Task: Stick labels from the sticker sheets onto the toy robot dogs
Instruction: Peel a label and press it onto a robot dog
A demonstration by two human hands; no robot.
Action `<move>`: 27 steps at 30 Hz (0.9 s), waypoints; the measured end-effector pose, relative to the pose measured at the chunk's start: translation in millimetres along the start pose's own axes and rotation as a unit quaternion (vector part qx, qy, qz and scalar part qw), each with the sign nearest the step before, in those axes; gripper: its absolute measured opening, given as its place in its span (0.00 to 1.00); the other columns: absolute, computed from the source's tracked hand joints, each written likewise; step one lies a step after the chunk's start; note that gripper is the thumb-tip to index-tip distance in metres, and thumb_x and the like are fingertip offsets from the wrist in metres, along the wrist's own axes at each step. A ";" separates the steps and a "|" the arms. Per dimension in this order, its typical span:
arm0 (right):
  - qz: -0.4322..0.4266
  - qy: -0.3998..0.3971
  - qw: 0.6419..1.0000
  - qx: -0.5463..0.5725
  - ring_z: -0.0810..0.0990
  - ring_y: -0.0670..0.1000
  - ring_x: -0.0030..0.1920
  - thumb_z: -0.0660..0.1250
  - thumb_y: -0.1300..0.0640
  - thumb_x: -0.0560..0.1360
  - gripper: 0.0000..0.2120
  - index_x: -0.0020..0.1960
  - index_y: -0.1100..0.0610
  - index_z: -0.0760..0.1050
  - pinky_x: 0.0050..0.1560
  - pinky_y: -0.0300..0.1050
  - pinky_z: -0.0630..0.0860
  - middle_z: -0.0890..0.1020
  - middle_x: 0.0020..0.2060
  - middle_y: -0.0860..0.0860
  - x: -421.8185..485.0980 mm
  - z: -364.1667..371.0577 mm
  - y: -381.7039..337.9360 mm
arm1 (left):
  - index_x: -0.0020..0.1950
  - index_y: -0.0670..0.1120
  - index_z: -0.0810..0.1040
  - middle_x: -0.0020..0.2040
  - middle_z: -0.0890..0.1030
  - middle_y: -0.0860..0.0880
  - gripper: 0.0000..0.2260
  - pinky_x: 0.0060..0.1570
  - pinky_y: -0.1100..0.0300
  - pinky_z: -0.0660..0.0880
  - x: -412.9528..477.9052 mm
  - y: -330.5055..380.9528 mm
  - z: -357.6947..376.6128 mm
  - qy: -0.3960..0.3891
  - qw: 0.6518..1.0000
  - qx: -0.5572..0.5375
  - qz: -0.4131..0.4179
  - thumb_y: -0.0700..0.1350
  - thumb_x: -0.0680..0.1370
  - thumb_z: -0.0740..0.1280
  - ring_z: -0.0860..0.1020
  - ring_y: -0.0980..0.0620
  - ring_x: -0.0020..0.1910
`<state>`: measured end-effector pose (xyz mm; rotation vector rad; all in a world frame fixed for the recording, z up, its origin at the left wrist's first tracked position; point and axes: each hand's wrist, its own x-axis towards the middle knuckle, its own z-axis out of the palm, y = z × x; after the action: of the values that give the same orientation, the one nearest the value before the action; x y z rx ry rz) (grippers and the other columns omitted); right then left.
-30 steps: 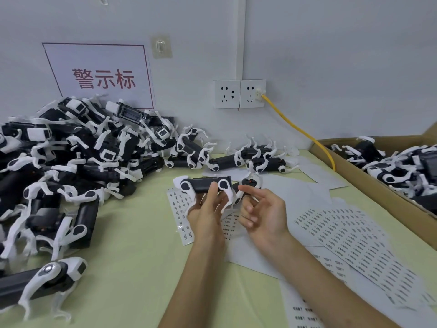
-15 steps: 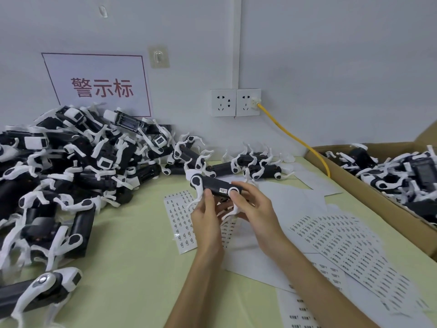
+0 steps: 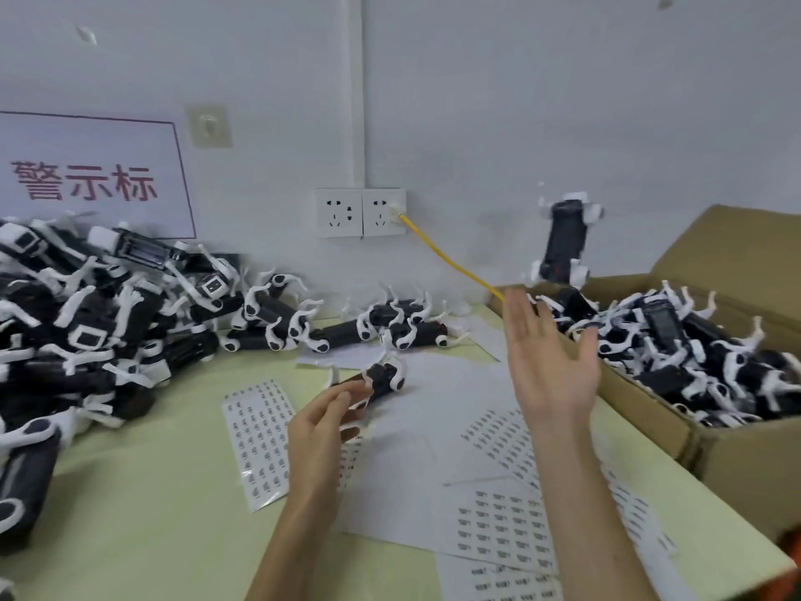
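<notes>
**Black-and-white dog in the air over the box**

A black toy robot dog (image 3: 563,240) with white legs hangs on end in the air, touching nothing, just above the near left corner of the cardboard box (image 3: 737,461). Below it the right hand (image 3: 550,357) is raised with the palm up and the fingers straight and spread, holding nothing. The left hand (image 3: 323,422) is low over the pale green table (image 3: 151,514), well apart from the right. Its fingers are half curled at one end of a second dog (image 3: 385,377), which lies on white paper. Blur hides whether they grip it or only touch it.

A sticker sheet (image 3: 260,440) printed with rows of small labels lies just left of the left wrist. More sheets (image 3: 507,527) lie spread under and around the right forearm. The box, on the right, holds a jumble of boxed dogs (image 3: 693,353). A big pile of dogs (image 3: 86,323) covers the left of the table against the wall, and a short row of dogs (image 3: 390,323) lies at the wall's foot. A yellow cable (image 3: 446,258) runs from the wall socket (image 3: 383,212) down toward the box. A sign (image 3: 86,175) with red characters hangs above the pile.
</notes>
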<state>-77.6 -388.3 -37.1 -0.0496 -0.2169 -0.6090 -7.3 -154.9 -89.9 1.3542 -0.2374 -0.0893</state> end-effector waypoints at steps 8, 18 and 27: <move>-0.035 0.121 0.979 -0.160 0.84 0.54 0.46 0.62 0.48 0.81 0.21 0.67 0.59 0.78 0.46 0.44 0.74 0.84 0.59 0.56 -1.3 -23.7 1.0 | 0.49 0.48 0.87 0.47 0.87 0.56 0.12 0.49 0.61 0.75 -2.9 0.5 3.6 0.038 0.995 0.061 0.062 0.36 0.82 0.65 0.83 0.55 0.48; 0.021 0.126 0.727 -0.675 0.84 0.50 0.39 0.65 0.59 0.79 0.08 0.54 0.53 0.82 0.40 0.43 0.73 0.86 0.46 0.52 -2.8 -31.4 55.2 | 0.80 0.55 0.66 0.77 0.70 0.50 0.31 0.74 0.46 0.64 5.9 -9.2 -14.4 0.031 0.916 0.395 0.064 0.49 0.78 0.73 0.68 0.46 0.76; 0.053 -0.062 0.517 -0.852 0.80 0.42 0.45 0.68 0.58 0.78 0.13 0.60 0.47 0.78 0.44 0.28 0.70 0.80 0.55 0.47 -17.7 -56.5 95.2 | 0.64 0.57 0.81 0.54 0.72 0.51 0.16 0.62 0.51 0.70 7.3 -18.6 -11.6 0.015 0.880 0.458 0.129 0.43 0.78 0.72 0.77 0.49 0.54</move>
<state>-26.6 -306.5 -94.5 -2.0619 0.3478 -0.4737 3.7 -149.2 -109.4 2.2505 -0.4651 0.3104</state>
